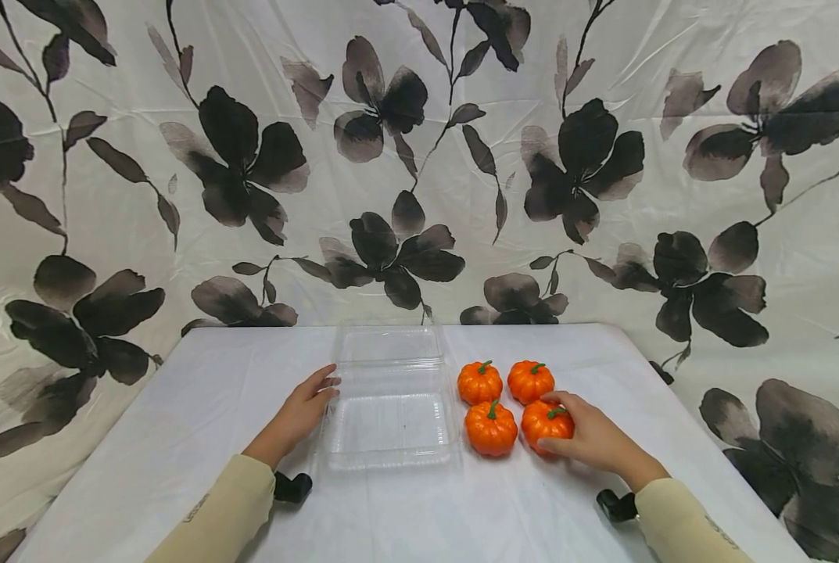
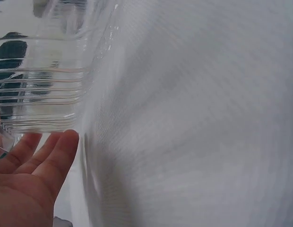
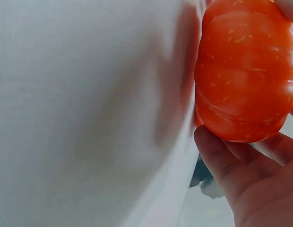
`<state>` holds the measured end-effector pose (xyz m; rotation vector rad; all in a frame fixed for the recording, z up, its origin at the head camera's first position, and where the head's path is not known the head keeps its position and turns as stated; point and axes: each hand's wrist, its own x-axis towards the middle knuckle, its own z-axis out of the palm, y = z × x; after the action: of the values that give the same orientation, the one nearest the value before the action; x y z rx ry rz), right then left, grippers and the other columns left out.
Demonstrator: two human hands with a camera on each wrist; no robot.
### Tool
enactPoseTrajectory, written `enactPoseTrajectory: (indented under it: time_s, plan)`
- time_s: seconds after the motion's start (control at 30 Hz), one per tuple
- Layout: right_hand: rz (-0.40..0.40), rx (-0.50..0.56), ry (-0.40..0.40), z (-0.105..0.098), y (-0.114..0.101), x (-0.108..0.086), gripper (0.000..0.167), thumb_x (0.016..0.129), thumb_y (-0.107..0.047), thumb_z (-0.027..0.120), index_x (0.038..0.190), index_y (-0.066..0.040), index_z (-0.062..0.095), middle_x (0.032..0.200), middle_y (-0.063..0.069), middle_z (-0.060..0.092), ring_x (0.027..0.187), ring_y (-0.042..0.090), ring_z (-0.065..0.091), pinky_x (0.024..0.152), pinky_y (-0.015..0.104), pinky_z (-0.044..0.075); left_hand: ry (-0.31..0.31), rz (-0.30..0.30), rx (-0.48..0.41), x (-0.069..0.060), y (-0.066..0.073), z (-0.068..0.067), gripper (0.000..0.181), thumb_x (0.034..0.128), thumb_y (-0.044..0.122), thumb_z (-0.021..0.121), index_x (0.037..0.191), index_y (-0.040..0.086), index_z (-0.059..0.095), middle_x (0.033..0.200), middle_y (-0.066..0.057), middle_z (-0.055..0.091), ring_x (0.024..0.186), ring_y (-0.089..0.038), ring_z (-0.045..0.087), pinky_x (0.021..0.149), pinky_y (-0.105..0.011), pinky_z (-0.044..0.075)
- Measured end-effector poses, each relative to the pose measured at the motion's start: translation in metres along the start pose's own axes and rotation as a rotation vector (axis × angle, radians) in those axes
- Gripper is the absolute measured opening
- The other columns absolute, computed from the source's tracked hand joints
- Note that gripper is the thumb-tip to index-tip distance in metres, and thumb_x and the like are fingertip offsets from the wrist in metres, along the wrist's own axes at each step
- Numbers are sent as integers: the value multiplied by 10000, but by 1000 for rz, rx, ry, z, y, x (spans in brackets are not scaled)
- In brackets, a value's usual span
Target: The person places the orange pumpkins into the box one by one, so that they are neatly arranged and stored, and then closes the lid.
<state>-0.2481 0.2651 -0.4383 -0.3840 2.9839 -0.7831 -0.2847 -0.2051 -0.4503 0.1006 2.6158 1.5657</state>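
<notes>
A clear plastic clamshell container (image 1: pixel 391 457) lies with its lid folded back on the white-covered table. At its left side, my left hand (image 1: pixel 302 412) touches the edge with nearly straight fingers; the left wrist view has its fingertips at the ribbed plastic wall (image 2: pixel 47 99). On the right, my right hand (image 1: pixel 595 438) grips a small orange pumpkin (image 3: pixel 245 71), thumb on the near side and fingers on the far side. Beside that one stand three more orange pumpkins with green stems: near left (image 1: pixel 491 430), far left (image 1: pixel 480 385) and far right (image 1: pixel 530 383).
The white tablecloth (image 1: pixel 201 438) covers the table under everything. Behind it hangs a pale curtain with dark flowers (image 1: pixel 391 172). A black wrist camera (image 1: pixel 292 489) sits at the left wrist, and another (image 1: pixel 616 506) at the right.
</notes>
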Motion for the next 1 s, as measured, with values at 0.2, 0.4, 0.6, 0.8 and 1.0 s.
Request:
enactPoseTrajectory:
  time_s: [0.2,0.4,0.6,0.8,1.0]
  plan:
    - [-38,13,34,-9,-3,-1,754,763,-543,740,1351,-155,471,1333,142,559,1174,320,553,1006,563,446,16,5,6,1,-2,2,545,1025,160,406,1536,81,234,1489,-216,420,1374,-406,397,1098,-543,377]
    - [-58,14,58,-17,-5,2,757,769,-531,742,1354,-135,470,1347,160,550,1185,342,550,1004,564,451,23,-8,6,2,-3,3,551,1027,172,395,1542,93,217,1500,-202,411,1381,-399,390,1102,-545,372]
    - [-73,28,79,-23,-10,6,742,771,-530,744,1344,-143,475,1357,148,541,1193,343,546,993,553,468,26,-11,7,1,-2,3,555,1030,173,379,1547,89,194,1507,-195,403,1381,-391,393,1100,-542,376]
    - [-95,56,82,-29,-19,11,758,761,-555,743,1348,-150,487,1383,131,513,1219,350,526,997,563,464,23,-21,-1,1,-2,4,555,1032,170,371,1548,89,186,1512,-195,394,1387,-391,385,1103,-546,371]
    - [-136,70,86,-33,-30,16,715,765,-542,747,1340,-184,517,1358,79,536,1189,311,548,982,535,482,28,-29,3,0,-1,4,553,1034,182,368,1549,97,188,1511,-187,401,1383,-384,395,1099,-543,377]
